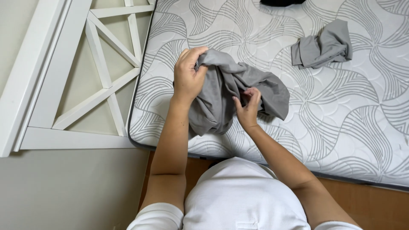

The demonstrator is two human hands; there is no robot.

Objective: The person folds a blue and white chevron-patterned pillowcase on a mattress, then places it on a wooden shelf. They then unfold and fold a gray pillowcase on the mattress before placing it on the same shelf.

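Note:
A crumpled grey cloth [221, 96] lies bunched near the front edge of a white mattress [341, 127] with a grey swirl pattern. My left hand [187, 76] grips the cloth's upper left part and lifts it a little. My right hand [248, 108] pinches a fold in the cloth's middle. A second grey cloth [321, 46], loosely folded, lies apart at the upper right of the mattress.
A white bed frame panel [100, 81] with crossed slats stands to the left of the mattress against a pale wall. A dark item [281, 2] peeks in at the mattress's far edge. Brown wooden floor [375, 204] shows below the mattress's front edge.

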